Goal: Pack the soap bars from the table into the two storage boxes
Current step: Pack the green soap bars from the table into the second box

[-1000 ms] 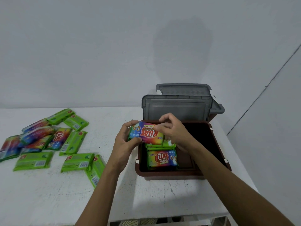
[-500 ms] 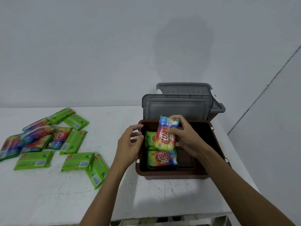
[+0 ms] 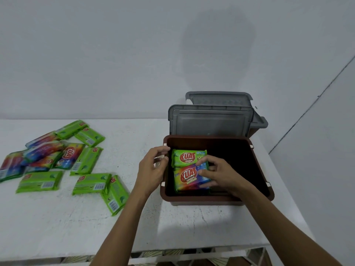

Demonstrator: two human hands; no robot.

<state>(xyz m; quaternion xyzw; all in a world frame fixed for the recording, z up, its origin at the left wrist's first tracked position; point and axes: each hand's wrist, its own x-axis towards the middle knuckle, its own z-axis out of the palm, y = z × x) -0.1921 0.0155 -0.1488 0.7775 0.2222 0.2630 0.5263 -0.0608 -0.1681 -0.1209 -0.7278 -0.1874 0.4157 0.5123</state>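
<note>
White table (image 3: 57, 227) carries a brown storage box (image 3: 211, 198) at 3 o'clock, with grey lids (image 3: 209, 123) upright behind it. Loose soap bars (image 3: 86, 160) lie scattered at 9 o'clock. Of the hands, the left hand (image 3: 151, 169) sits loosely curled and empty at the box's 9 o'clock rim. The right hand (image 3: 222, 175) grips a rainbow soap bar (image 3: 187, 178) inside the box, touching a green soap bar (image 3: 187, 157) at its 12 o'clock.
</note>
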